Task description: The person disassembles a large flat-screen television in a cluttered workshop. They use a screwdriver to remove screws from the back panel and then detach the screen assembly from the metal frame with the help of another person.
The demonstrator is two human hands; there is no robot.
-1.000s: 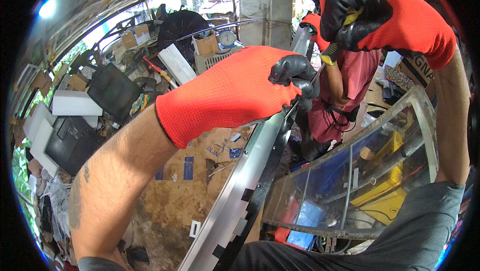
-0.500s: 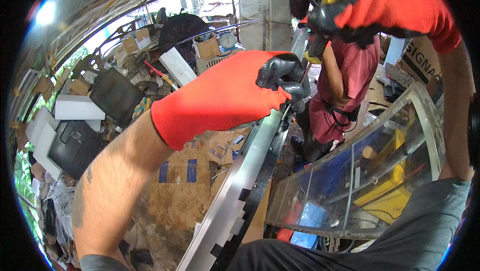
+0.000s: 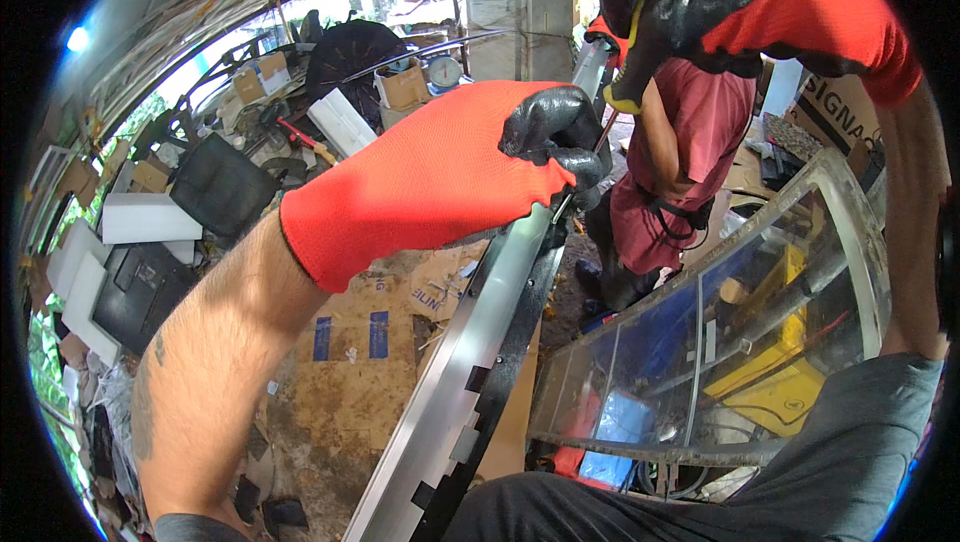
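Both my hands wear red gloves with black-coated palms and fingers. My right hand [image 3: 725,12], raised at the upper right, is closed around the black-and-yellow handle of a screwdriver [image 3: 640,37]. The thin shaft slants down toward my left hand [image 3: 535,142]. There, thumb and fingertips are pinched together around the shaft's lower part, just above a long silver metal rail [image 3: 475,332]. The tip meets the dark perforated strip [image 3: 535,282] along the rail's right edge. Whether a screw sits under it is hidden by my fingers.
A co-worker in a dark red shirt [image 3: 700,122] stands beyond the rail, a red-gloved hand [image 3: 606,34] at its far end. A framed curved glass panel [image 3: 650,382] leans at right. Flattened cardboard [image 3: 345,382] covers floor at left, with clutter behind.
My right hand has shifted its grip on the screwdriver handle, which now shows more yellow. My left hand keeps its pinch. The whole view has shifted slightly.
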